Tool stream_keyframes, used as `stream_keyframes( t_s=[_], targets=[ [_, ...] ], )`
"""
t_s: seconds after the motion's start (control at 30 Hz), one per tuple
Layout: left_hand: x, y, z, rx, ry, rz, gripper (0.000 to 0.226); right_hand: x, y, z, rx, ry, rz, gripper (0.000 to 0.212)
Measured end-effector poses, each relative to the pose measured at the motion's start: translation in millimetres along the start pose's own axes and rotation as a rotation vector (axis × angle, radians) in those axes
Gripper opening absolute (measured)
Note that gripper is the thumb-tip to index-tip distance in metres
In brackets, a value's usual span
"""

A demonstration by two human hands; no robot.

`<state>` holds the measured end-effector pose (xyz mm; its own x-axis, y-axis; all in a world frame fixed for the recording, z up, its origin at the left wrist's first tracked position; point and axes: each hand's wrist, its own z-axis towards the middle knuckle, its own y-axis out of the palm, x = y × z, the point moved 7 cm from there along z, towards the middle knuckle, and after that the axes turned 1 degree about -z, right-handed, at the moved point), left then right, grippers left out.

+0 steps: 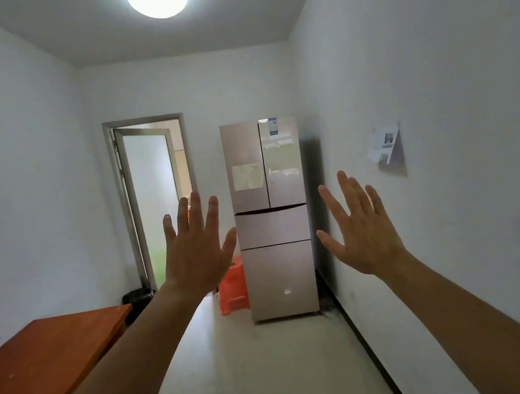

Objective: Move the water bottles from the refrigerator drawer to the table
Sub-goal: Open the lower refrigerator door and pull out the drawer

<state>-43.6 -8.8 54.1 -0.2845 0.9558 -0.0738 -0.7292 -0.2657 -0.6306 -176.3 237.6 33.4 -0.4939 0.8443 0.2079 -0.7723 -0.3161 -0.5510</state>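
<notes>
A tall pinkish-silver refrigerator (272,218) stands against the far wall, a few steps away. Its two upper doors and both lower drawers (273,227) are closed, so no water bottles are visible. A reddish-brown wooden table (41,371) sits at the lower left along the left wall. My left hand (198,257) is raised in front of me with fingers spread and holds nothing. My right hand (361,232) is raised the same way, fingers straight and apart, also holding nothing. Both hands are in the air, far short of the refrigerator.
An orange plastic stool (232,289) stands just left of the refrigerator. A black bin (137,301) sits behind the table's far end. A glass door (153,200) is ajar at the back left. Papers (385,146) hang on the right wall. Pale floor runs ahead.
</notes>
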Motion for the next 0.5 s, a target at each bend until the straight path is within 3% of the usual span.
stream_keyframes(
  t_s=[0.23, 0.5],
  targets=[
    [-19.9, 89.2, 10.4, -0.101, -0.017, 0.049, 0.078, -9.9, 90.6, 8.6, -0.061, 0.002, 0.013, 0.084],
    [-25.8, 242.3, 94.0, -0.216, -0.074, 0.081, 0.081, 27.3, 252.7, 51.7, -0.181, 0.028, 0.043, 0.084]
  ],
)
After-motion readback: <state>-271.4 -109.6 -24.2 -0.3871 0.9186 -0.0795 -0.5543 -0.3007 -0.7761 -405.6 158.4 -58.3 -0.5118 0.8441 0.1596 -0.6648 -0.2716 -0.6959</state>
